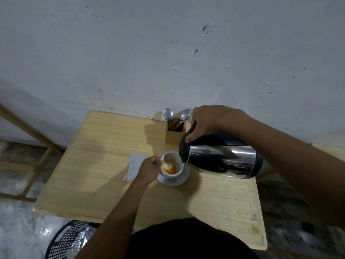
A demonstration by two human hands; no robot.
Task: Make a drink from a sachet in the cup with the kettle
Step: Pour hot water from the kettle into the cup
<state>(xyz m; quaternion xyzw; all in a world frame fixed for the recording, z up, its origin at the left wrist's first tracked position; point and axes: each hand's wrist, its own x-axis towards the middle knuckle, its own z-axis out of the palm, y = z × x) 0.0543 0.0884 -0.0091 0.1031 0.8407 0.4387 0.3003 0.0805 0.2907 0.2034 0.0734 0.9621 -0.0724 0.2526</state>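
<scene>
Two bare hands work over a pale wooden tabletop point(104, 184) pushed against a scuffed white wall point(168, 53). At the far left, a wooden frame point(28, 139) leans near the wall, and low in the view a black perforated basket point(63, 240) sits on the floor just beside the tabletop's near edge, with something shiny and silver inside it. Further right, an opened white sachet point(135, 166) lies flat on the wood, partly under the left hand point(149, 170). That hand is closed narrowly, pinching a thin spoon handle point(158, 162) whose bowl end dips into the cup point(170, 164). The white cup stands on a white saucer point(173, 181) near the middle of the tabletop and holds orange liquid with a pale lump in it. Behind the cup, close to the wall, a wooden holder point(175, 132) carries several metal spoons point(177, 114) standing upright. To the right, the right hand point(209, 122) is wrapped around the black handle of a shiny steel kettle point(222, 161), which is tipped over on its side with its spout at the cup's right rim. Whether water is flowing cannot be told. A dark garment fills the bottom centre.
</scene>
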